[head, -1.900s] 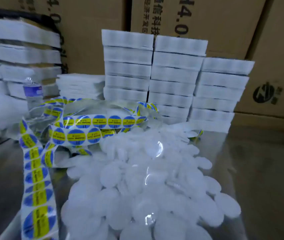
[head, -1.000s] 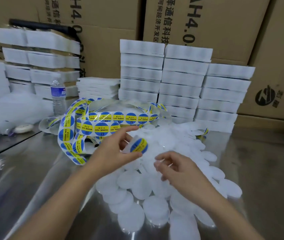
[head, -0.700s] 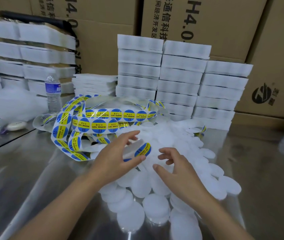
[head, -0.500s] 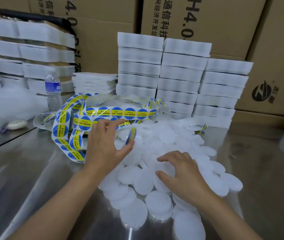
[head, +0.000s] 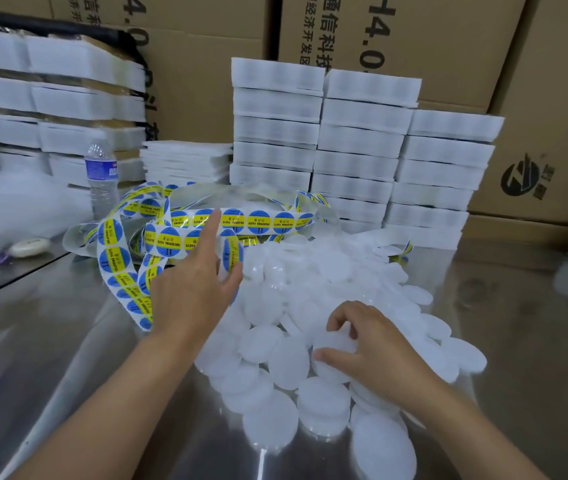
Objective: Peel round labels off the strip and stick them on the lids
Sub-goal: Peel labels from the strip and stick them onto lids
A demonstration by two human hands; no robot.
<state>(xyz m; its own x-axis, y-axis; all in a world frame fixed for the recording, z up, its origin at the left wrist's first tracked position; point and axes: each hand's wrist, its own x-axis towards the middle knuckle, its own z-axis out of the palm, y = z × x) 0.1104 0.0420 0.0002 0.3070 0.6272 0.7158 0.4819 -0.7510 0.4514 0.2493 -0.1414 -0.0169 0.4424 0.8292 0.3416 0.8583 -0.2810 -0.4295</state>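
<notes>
Nearest me, from 6 o'clock up to the centre, flat round lids (head: 310, 289) of milky white plastic are spilling in a loose, overlapping pile across the polished metal desk (head: 68, 358), which is throwing back a soft glare. At 5 o'clock the right hand (head: 372, 344) is curling its fingers and thumb round the rim of one white lid (head: 336, 341), gripping it at the edge of the heap.

Toward 10 o'clock from there, the left hand (head: 196, 282) is stretching forward with straight, spread fingers. It is holding nothing that I can make out, and its index fingertip (head: 217, 213) is touching the label strip (head: 258, 221). A labelled disc (head: 232, 252) is standing on edge just beside the thumb; I cannot tell whether they are touching.

The strip is a glossy clear ribbon carrying round blue stickers, each crossed by a yellow band. It is looping in slack coils at 11 to 12 o'clock, right behind the pile.

Farther back at 10 o'clock, a ribbed clear water bottle (head: 100, 174) is standing upright. At 12 to 1 o'clock, blocky white foam trays (head: 358, 140) are sitting in neat stacks. Brown cardboard boxes (head: 431, 36) with black print are filling the background.
</notes>
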